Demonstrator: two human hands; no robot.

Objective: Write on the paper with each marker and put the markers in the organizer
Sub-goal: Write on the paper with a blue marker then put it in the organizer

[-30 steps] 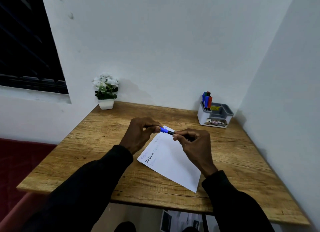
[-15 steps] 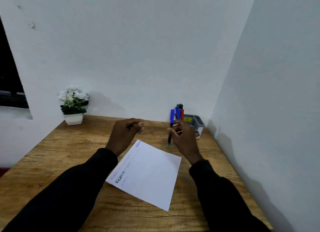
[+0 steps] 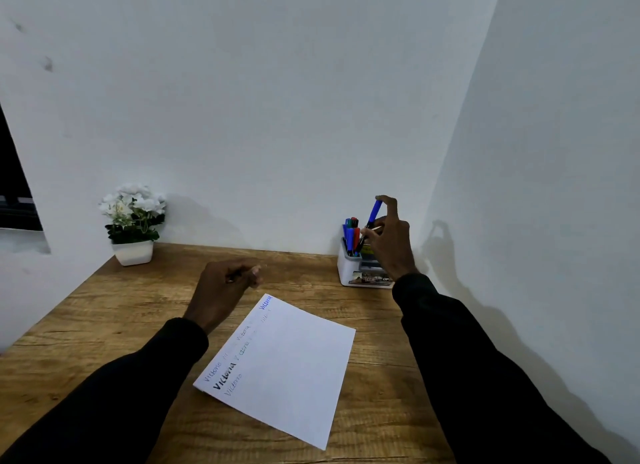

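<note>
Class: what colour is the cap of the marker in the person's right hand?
Blue; the marker shows clearly in the head view.

The wooden table carries a white paper near its middle, a white organizer at the back right, a potted plant back left

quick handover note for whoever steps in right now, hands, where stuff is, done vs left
Right hand: holds the blue marker upright, its lower end at the organizer.
Left hand: loosely closed above the table; whether it holds anything can't be told.
Paper: flat on the table, several words written along its left edge.
Done: other markers already stand in the organizer.
Left: drop the blue marker in.
</note>
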